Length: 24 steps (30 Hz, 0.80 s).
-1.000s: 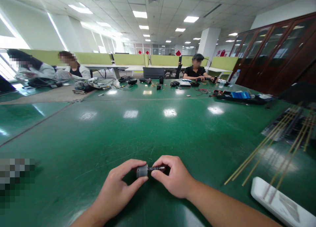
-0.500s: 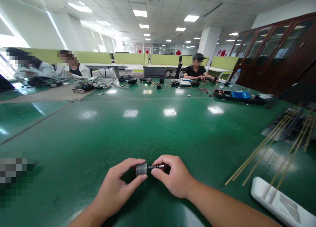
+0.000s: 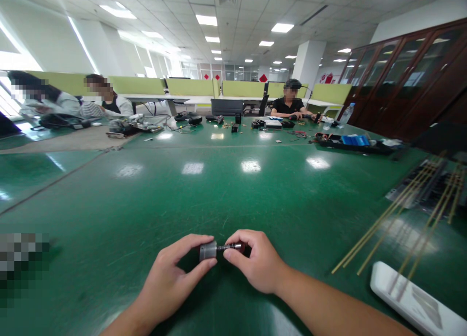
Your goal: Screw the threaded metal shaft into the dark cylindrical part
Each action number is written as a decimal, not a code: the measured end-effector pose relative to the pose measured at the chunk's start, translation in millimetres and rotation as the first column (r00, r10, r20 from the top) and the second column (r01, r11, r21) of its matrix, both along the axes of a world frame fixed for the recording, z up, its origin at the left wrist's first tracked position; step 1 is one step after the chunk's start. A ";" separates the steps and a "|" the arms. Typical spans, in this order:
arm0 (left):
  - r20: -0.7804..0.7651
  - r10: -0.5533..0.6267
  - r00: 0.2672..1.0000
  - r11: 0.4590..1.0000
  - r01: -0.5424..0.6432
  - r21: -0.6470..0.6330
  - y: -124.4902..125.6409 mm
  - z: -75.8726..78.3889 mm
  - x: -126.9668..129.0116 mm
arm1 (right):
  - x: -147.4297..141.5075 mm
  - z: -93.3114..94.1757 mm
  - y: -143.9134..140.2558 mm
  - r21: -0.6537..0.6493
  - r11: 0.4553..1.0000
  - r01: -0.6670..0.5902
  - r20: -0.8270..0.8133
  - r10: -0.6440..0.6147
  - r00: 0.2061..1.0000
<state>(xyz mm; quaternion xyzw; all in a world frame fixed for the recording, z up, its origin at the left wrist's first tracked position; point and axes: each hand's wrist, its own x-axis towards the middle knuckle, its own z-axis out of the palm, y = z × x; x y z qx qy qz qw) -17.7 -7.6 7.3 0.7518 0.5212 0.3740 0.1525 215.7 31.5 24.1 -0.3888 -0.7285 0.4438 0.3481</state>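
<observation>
At the near middle of the green table point(image 3: 219, 195), both my hands are on one small object. My left hand point(image 3: 175, 272) grips a grey cylinder point(image 3: 208, 250), thumb below and fingers above, with a dark red-brown part showing at its left end. A thin dark ridged shaft point(image 3: 221, 248) comes out of the cylinder's right side. My right hand point(image 3: 257, 260) pinches the shaft's shiny metal end point(image 3: 234, 246) between thumb and fingers. Something dark red shows behind that end, partly hidden by my fingers. The object lies sideways, low over the tabletop.
At right, several thin yellowish rods point(image 3: 394, 214) reach over a white tray-like object point(image 3: 383, 277). A black tray point(image 3: 328, 142) with a blue bundle stands farther back. Electronics and tools point(image 3: 270, 123) line the far edge. A person point(image 3: 290, 102) sits opposite; two more sit far left.
Both hands keep the same hold on the cylinder and the shaft's end. Apart from a very slight shift of the view, nothing visibly differs.
</observation>
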 end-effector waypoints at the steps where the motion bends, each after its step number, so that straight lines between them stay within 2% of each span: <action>1: 0.000 0.006 1.000 1.000 -0.006 -0.002 0.1 -0.3 -0.4 | 0.0 0.0 0.1 -0.006 1.000 0.003 -0.002 -0.003 1.000; 24: 0.028 0.045 0.999 0.999 -0.045 0.005 1.3 -0.2 -3.8 | 2.4 -4.0 2.6 0.019 0.998 0.064 -0.032 -0.063 0.998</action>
